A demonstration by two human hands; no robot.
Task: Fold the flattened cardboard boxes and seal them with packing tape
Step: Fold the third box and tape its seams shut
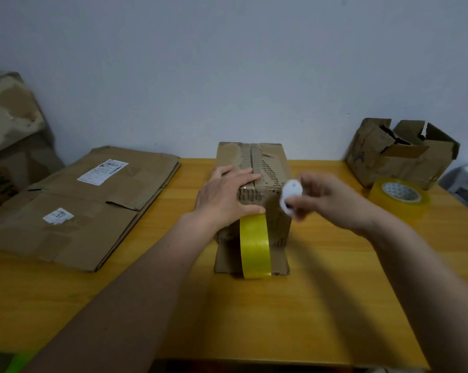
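Observation:
A folded brown cardboard box [265, 162] stands in the middle of the yellow wooden table [294, 305], its top flaps closed. A yellow tape roll [255, 244] hangs on edge against the box's near face. My left hand [223, 193] lies flat on the box top, thumb pressed at the near edge right above the roll. My right hand [332, 200] hovers beside the box's right corner, pinching a small white oval object [290, 196] between the fingers. The hand and the object are blurred.
A stack of flattened cardboard boxes [79, 208] with white labels lies at the left. A second tape roll [399, 197] rests flat at the right, in front of a crumpled open box [399, 154]. More cardboard [9, 135] leans at the far left wall.

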